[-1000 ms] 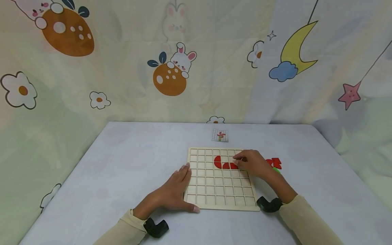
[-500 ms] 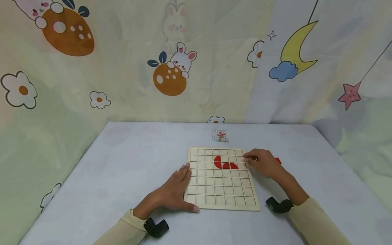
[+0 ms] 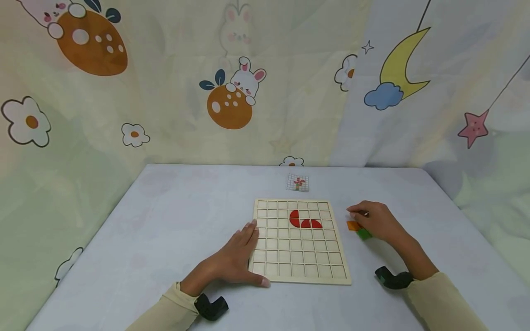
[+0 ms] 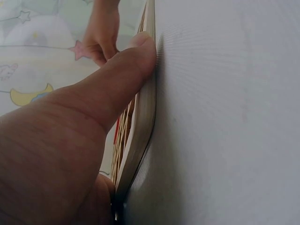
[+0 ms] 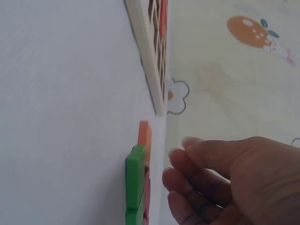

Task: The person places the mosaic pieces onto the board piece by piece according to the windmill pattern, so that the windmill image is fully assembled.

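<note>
A pale wooden grid board (image 3: 300,246) lies on the table, its square cells set off by raised slats. Several red rounded pieces (image 3: 294,219) sit in its upper cells. Along the board's left edge rests my left hand (image 3: 233,257), fingers extended, with the thumb (image 4: 133,61) at the near corner. My right hand (image 3: 374,220) hovers over a small pile to the right of the board. Its fingers are loosely bent and hold nothing in the right wrist view. An orange piece (image 3: 353,225), a green block (image 5: 135,173) and partly hidden red pieces (image 5: 147,192) lie beneath it.
Behind the board lies a small card (image 3: 297,182) with a pinwheel picture on a grid. A printed cloth (image 3: 174,92) hangs behind the white table (image 3: 165,220). Each wrist carries a black camera band (image 3: 211,308).
My right hand has moved away from the red pieces on the board, rightward to the loose pile. An orange piece now shows beside it. My left hand has stayed in place.
</note>
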{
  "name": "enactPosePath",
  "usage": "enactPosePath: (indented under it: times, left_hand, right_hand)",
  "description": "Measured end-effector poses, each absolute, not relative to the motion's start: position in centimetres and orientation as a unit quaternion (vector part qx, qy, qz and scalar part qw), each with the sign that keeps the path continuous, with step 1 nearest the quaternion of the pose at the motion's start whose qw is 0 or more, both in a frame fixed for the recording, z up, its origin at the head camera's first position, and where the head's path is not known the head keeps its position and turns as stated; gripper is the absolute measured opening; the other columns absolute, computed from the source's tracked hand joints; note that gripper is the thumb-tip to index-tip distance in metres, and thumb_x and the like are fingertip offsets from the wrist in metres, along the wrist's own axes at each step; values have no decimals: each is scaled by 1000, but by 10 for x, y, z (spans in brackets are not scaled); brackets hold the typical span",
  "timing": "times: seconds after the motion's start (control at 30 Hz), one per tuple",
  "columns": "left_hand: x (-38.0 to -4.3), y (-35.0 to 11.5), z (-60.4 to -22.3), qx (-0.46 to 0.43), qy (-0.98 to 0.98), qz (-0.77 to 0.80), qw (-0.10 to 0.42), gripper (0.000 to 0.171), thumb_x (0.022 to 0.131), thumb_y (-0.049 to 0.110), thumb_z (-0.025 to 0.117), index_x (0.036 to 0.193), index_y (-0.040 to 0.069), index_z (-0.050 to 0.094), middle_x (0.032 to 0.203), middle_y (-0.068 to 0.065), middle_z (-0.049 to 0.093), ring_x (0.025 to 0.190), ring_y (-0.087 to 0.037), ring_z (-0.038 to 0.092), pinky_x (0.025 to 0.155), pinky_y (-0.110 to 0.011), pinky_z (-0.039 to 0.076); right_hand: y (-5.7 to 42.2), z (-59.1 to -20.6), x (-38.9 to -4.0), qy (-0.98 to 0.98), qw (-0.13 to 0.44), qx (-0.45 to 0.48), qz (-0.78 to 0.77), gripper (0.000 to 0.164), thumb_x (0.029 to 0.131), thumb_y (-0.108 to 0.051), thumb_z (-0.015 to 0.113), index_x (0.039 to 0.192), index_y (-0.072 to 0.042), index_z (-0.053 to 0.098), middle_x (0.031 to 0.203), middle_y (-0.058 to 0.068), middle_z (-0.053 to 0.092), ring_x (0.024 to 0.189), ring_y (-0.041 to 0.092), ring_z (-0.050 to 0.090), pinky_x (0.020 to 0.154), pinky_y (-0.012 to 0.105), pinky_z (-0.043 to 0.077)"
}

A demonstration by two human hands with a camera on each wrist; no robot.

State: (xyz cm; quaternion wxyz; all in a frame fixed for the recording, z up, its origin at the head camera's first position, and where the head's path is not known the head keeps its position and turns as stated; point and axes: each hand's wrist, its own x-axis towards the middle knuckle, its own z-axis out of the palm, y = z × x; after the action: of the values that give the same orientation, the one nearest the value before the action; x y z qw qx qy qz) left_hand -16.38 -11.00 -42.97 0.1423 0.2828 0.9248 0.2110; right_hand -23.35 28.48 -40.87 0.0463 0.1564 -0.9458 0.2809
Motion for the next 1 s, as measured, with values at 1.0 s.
enactPosePath:
  times: [1.0]
  left_hand:
    - [-164, -111, -428, 288, 921, 221, 144, 125, 74, 71, 68, 154, -4, 8, 161, -17, -5, 147, -29, -4, 115, -50, 7]
  right_hand:
    - [296, -407, -232, -962, -55, 130, 233, 22, 86, -3, 72, 106, 6, 70, 96, 11, 64, 81, 23, 52, 67, 35, 46]
